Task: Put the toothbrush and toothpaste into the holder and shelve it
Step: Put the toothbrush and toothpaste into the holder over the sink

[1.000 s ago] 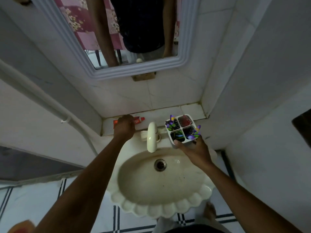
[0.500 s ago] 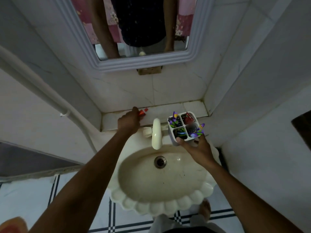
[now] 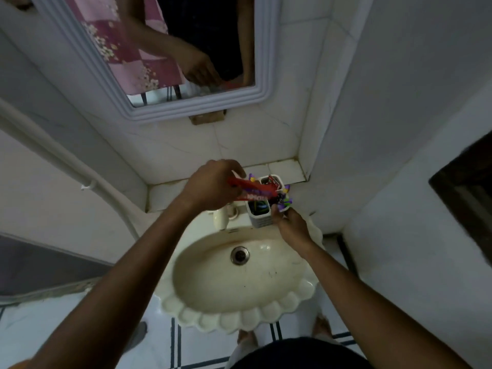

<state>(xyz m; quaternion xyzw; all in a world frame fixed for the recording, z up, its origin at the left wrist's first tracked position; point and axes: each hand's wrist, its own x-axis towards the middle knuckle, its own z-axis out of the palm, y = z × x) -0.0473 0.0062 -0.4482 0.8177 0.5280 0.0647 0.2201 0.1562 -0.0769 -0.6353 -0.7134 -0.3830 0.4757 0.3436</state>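
Note:
My left hand (image 3: 213, 185) grips a red toothpaste tube (image 3: 253, 191) and holds it across the top of the white four-compartment holder (image 3: 259, 217). The holder stands at the back right rim of the sink, and my right hand (image 3: 291, 226) grips its near right side. Purple and green toothbrushes (image 3: 284, 201) stick out of the holder's compartments. A small red item sits in the far compartment (image 3: 273, 181). The tube's far end covers part of the holder's openings.
A cream scalloped sink (image 3: 239, 302) with a drain lies below. Its tap (image 3: 220, 218) sits just left of the holder. A tiled ledge (image 3: 165, 194) runs behind the sink under a framed mirror (image 3: 186, 107). A wall corner juts out at right.
My left hand has lifted the toothpaste tube off the ledge and carried it right, over the holder. My right hand has kept its grip on the holder.

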